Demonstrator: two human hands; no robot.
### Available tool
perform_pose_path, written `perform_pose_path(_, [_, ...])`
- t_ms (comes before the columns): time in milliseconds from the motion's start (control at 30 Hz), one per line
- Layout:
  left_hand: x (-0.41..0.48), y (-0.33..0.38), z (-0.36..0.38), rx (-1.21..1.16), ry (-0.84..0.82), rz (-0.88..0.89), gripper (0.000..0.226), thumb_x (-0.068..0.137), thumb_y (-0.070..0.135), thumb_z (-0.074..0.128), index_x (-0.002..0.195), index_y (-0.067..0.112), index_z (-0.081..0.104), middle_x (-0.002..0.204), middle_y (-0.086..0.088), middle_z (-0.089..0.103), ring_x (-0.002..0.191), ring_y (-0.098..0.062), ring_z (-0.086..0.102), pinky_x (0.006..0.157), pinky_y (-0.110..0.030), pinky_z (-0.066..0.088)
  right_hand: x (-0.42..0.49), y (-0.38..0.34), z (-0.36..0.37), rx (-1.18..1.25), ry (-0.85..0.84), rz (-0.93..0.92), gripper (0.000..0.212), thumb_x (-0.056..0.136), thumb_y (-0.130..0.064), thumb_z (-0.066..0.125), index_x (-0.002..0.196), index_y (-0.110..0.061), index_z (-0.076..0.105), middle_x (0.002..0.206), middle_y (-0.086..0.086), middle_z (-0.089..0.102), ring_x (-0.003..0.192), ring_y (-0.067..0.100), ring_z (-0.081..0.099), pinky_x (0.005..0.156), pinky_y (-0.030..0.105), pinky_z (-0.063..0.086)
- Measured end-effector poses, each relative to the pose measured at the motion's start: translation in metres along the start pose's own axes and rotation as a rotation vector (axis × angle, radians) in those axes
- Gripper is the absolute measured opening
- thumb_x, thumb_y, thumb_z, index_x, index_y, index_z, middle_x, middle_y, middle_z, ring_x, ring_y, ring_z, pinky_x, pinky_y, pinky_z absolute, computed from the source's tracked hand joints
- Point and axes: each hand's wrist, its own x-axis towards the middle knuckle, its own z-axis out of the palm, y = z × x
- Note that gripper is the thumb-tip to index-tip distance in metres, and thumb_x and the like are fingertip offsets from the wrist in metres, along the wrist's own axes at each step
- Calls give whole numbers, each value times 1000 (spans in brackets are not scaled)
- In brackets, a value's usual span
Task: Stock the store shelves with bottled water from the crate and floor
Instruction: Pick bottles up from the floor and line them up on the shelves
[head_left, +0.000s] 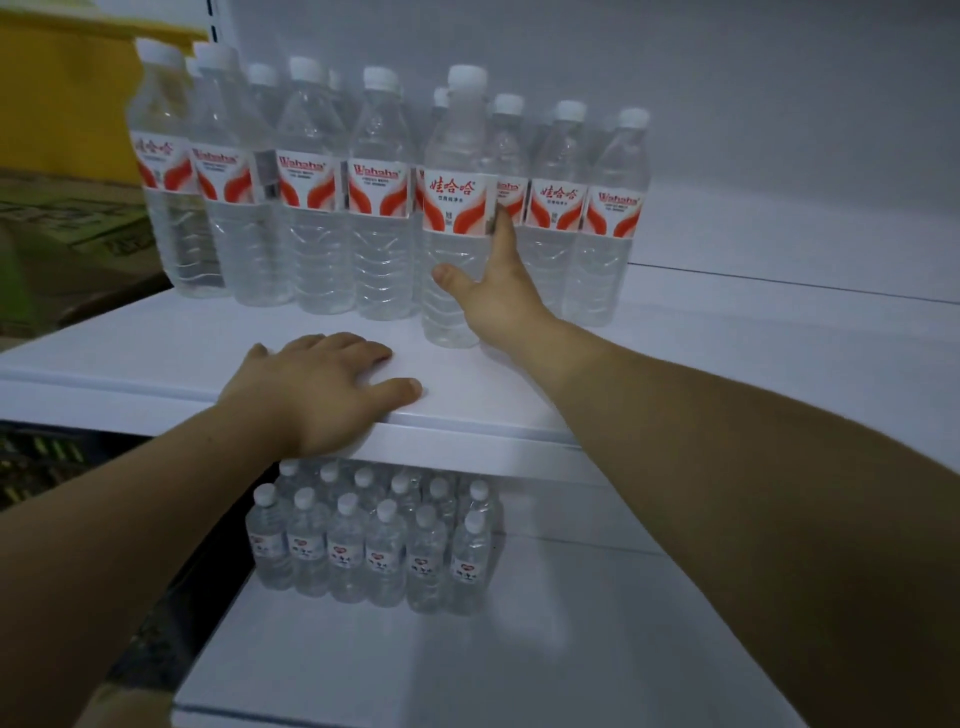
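Head view, and here we go. My right hand (501, 299) is up at the middle of the frame, on the bottle (453, 208). That bottle stands upright on the upper shelf (675, 358), a step forward of the row (311, 208) behind it. My thumb (442, 272) lies across the clear front below the label, spread wide. One finger (502, 224) runs up the right edge of the label. The rest of my fingers go round the back where I can't see them, so it reads as a grip around the bottle's right side, though how tight I can't say.

My left hand (324, 387) sits lower and left of center, palm down on the front lip of the same shelf. Its fingers are flat and slightly apart, the thumb (400, 388) stretched out to the right, nothing held.

The row fills the left and middle of the upper shelf, white caps up, red and white labels facing me, with more caps showing behind. The right stretch of that shelf is bare white board.

Down below, under my left wrist, a block of small bottles (384, 551) stands packed on the lower shelf (519, 654). At upper left there's a yellow box (62, 93), with a blurred carton (62, 218) beneath it.
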Motion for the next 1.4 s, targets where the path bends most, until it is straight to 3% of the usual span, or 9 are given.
perform_pose_path(100, [0,0,0,2,7,4,73,82,76,20,145,42,28,157,14,22,143,-16,21,114,-52,15,0,9,-7,-83,-73,16,94,94,-26,64,154,-29,-8,161,-9,12,146,18,20,104,23,22])
perform_pose_path(267, [0,0,0,5,16,10,72,83,76,19,146,41,27,157,13,22,143,-17,23,114,-52,17,4,19,1,-167,-63,30,95,92,-26,65,154,-32,-8,160,-2,22,144,23,28,114,36,27])
perform_pose_path(733, [0,-1,1,-13,23,12,74,80,78,17,145,43,27,157,14,22,142,-16,23,113,-50,19,31,21,27,-251,-12,80,93,96,-24,60,153,-27,-13,161,2,15,143,26,28,115,38,26])
perform_pose_path(967, [0,-1,-1,-32,8,16,74,82,77,19,145,41,28,157,13,23,143,-17,22,114,-53,15,23,10,24,-396,-8,178,85,96,-38,56,156,-24,-3,158,12,12,135,33,38,105,37,37])
perform_pose_path(1067, [-6,-3,-8,-123,-32,12,73,85,75,30,146,35,32,157,8,26,144,-19,23,116,-53,11,6,-11,10,-496,-64,216,84,95,-47,54,156,-19,3,160,11,8,139,34,33,107,39,35])
perform_pose_path(1200, [-47,-1,-26,-334,-13,3,75,84,66,53,146,27,37,155,2,31,141,-22,31,116,-46,23,-36,-48,-8,-618,-177,174,78,95,-53,49,154,-14,15,160,12,18,142,34,30,110,40,32])
perform_pose_path(1300, [-102,-2,-37,-368,-32,3,73,85,54,60,146,23,37,154,0,33,139,-22,34,113,-38,28,-80,-74,-14,-651,-261,148,76,97,-53,46,153,-9,19,158,11,26,140,32,33,107,36,33])
perform_pose_path(1400, [-170,-8,-45,-367,-91,-24,79,82,57,63,147,20,36,153,-2,35,135,-21,39,107,-33,33,-130,-98,-9,-642,-358,141,78,97,-53,45,154,-7,17,160,10,23,142,30,30,108,35,31])
